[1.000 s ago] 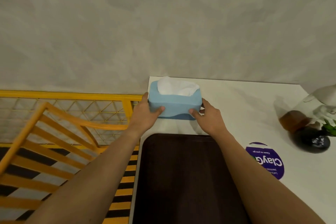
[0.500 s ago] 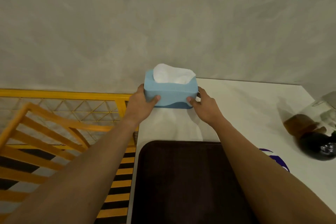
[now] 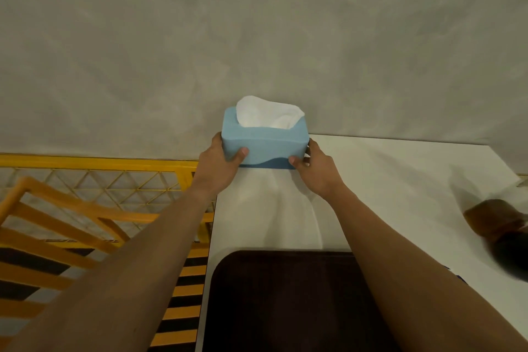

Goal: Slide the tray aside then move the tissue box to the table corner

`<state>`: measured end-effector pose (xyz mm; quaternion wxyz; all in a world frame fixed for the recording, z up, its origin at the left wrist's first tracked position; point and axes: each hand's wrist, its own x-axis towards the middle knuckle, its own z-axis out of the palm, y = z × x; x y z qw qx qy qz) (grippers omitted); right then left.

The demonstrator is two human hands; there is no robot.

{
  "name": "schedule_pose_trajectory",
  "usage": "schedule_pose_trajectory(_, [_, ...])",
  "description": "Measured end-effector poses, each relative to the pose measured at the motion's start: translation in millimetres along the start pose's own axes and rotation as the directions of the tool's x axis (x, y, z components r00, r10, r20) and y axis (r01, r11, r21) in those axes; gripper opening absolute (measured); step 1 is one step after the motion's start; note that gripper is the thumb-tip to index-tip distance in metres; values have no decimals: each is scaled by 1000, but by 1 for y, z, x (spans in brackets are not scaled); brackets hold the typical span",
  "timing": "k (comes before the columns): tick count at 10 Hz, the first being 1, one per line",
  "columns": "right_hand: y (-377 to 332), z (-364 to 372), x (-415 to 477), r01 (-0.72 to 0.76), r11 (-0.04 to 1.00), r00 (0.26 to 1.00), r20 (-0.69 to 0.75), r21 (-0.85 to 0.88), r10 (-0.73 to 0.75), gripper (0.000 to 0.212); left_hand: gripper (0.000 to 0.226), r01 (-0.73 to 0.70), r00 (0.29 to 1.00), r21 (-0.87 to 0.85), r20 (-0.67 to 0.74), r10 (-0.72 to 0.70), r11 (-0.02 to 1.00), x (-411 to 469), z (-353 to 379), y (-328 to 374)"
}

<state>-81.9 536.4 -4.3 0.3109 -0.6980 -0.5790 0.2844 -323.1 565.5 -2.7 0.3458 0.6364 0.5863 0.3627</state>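
One tissue box farther cornerward, apparently.

Pale blue rectangular tissue box: smooth, matt shell, looks like moulded plastic or soft foam; darker blue wavy band along the base, same finish. White tissue at the top opening: soft, crumpled paper, matt. White desk: smooth laminate-like top with a faint sheen. Dark brown rounded-corner tray: matt, finely textured surface, material unclear. Yellow railing: painted metal bar and thin wire mesh, semi-gloss. Orange slatted frame: painted, smooth; wood or metal cannot be told. Grey wall: mottled, matt, plaster-like.
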Motion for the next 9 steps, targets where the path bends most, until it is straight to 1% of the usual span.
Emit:
schedule_pose_trajectory(2, [6, 1, 12, -11, 999, 1000, 9, -41, 12, 57, 61, 12, 1000, 58, -2, -12, 998, 3, 5, -7])
schedule_pose_trajectory(5, [2, -1, 19, -4, 999, 1000, 29, -51, 6, 57, 56, -2, 1000, 122, -9, 3, 992, 13, 2, -5])
schedule_pose_trajectory(9, [0, -2, 16, -16, 998, 999, 37, -65, 18, 56, 56, 8, 1000, 120, -13, -6, 993, 8, 7, -5])
